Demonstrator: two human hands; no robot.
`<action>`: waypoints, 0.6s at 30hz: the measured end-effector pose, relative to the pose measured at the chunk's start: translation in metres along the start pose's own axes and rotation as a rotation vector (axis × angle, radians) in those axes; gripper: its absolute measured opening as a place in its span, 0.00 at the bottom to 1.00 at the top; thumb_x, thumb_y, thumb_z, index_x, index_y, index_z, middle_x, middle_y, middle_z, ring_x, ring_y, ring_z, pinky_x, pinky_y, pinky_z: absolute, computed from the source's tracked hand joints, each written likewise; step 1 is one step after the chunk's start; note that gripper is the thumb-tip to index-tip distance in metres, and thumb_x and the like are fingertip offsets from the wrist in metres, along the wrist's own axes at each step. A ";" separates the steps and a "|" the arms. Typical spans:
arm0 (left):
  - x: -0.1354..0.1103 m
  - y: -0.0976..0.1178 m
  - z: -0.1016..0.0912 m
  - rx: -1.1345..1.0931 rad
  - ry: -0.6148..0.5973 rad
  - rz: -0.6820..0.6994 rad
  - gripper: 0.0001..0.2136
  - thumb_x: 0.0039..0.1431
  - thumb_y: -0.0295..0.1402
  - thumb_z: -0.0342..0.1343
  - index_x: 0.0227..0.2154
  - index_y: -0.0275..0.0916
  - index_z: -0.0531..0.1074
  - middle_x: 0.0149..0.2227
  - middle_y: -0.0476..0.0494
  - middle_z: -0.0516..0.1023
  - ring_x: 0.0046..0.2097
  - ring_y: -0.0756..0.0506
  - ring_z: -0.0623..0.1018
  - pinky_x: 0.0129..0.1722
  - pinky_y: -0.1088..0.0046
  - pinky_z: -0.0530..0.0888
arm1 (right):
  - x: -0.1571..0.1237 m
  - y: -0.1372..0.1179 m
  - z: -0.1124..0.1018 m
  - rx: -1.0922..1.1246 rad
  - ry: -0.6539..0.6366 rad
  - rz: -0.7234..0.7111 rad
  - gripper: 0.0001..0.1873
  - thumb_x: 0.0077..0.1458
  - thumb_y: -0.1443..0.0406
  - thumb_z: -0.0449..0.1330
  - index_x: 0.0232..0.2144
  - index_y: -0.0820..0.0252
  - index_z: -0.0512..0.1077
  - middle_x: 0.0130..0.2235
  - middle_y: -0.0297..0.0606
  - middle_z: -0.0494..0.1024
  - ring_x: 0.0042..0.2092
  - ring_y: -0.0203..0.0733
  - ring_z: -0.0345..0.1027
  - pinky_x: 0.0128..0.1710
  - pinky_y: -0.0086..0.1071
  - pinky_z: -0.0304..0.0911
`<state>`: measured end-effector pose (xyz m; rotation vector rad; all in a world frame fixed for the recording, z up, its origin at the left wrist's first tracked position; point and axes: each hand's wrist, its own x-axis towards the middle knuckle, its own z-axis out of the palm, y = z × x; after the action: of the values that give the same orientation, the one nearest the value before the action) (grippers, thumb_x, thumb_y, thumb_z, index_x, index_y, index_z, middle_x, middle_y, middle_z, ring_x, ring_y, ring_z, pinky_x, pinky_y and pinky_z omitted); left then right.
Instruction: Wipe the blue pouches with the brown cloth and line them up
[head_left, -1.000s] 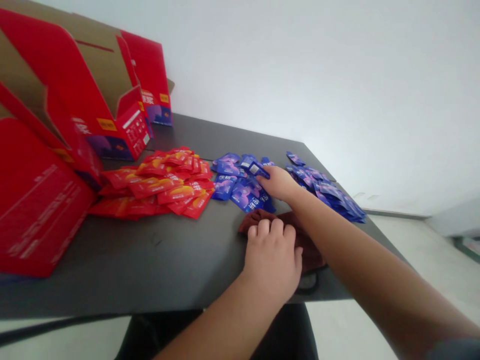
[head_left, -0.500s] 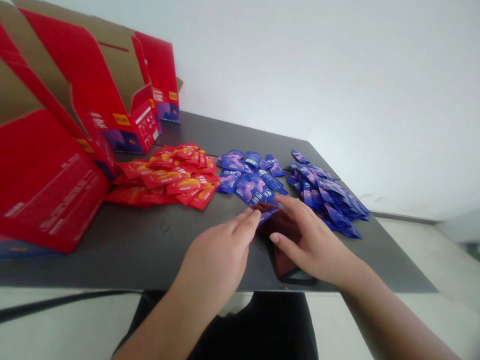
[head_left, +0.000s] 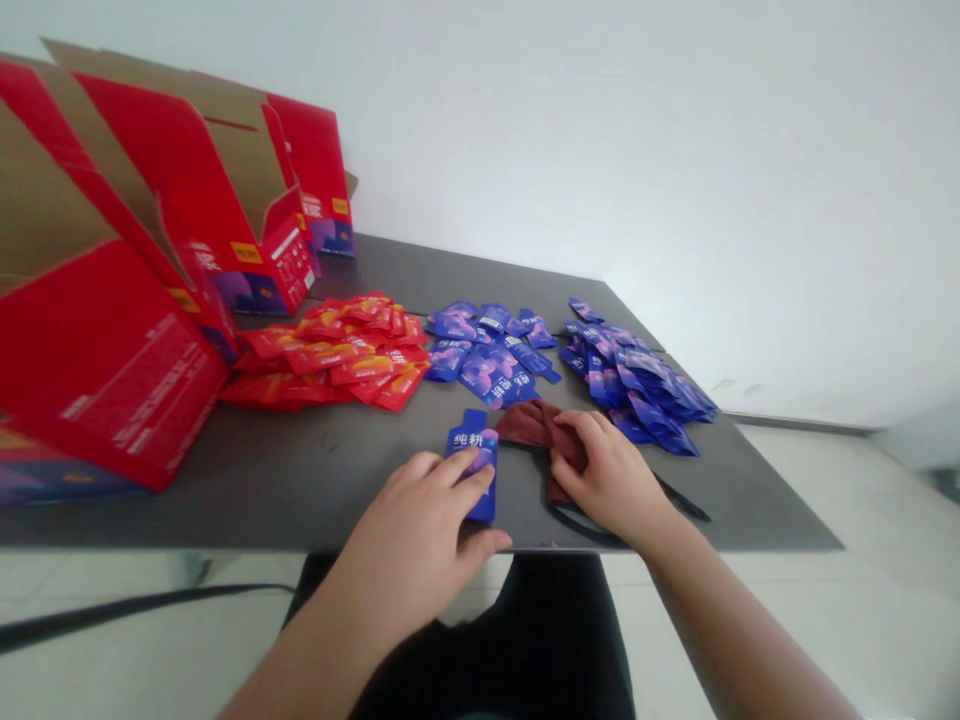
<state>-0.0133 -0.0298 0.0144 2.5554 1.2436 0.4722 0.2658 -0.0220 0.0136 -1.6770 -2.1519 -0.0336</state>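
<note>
A blue spouted pouch point(head_left: 475, 440) lies flat near the table's front edge, its narrow end pointing away from me. My left hand point(head_left: 435, 495) rests on it with fingers stretched out and the thumb apart, covering its lower left part. Just to the right, my right hand point(head_left: 604, 465) has its fingers closed on a bunched brown cloth point(head_left: 529, 425), which has black edging or straps. Beyond both hands is a loose group of blue pouches point(head_left: 487, 365). A denser heap of blue pouches point(head_left: 637, 380) lies to the right.
A heap of red pouches point(head_left: 337, 355) lies left of the blue ones. Open red cartons point(head_left: 112, 360) stand along the left side of the grey table point(head_left: 360, 475). A white wall point(head_left: 600, 130) rises behind, and a black strap point(head_left: 150, 602) hangs below the front edge.
My left hand has moved down and left, and a blue pouch now lies flat under it. The brown cloth has become bunched in my right hand. The view has shifted slightly.
</note>
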 end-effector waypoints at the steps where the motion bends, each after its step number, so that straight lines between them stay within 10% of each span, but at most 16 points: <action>1: 0.000 -0.001 -0.001 -0.025 -0.002 0.003 0.27 0.67 0.48 0.63 0.64 0.43 0.76 0.69 0.43 0.74 0.63 0.31 0.74 0.64 0.48 0.74 | -0.001 0.002 -0.001 0.008 0.021 0.011 0.21 0.61 0.66 0.62 0.56 0.56 0.71 0.54 0.47 0.78 0.55 0.57 0.75 0.56 0.51 0.71; 7: 0.011 -0.017 0.000 -0.058 0.011 -0.010 0.35 0.63 0.50 0.66 0.70 0.45 0.68 0.71 0.43 0.72 0.68 0.33 0.71 0.69 0.50 0.68 | -0.009 0.013 -0.004 0.126 0.116 0.076 0.34 0.61 0.67 0.60 0.68 0.51 0.67 0.61 0.45 0.74 0.60 0.54 0.73 0.64 0.49 0.68; 18: 0.019 -0.022 0.010 0.022 0.003 -0.057 0.51 0.59 0.56 0.66 0.76 0.31 0.53 0.75 0.28 0.61 0.75 0.30 0.63 0.74 0.47 0.59 | 0.001 -0.004 -0.018 0.168 -0.109 -0.055 0.16 0.67 0.60 0.62 0.54 0.57 0.76 0.63 0.50 0.76 0.67 0.55 0.68 0.67 0.51 0.63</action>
<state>-0.0138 -0.0023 0.0010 2.5309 1.3255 0.4524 0.2674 -0.0274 0.0313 -1.5569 -2.2121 0.2225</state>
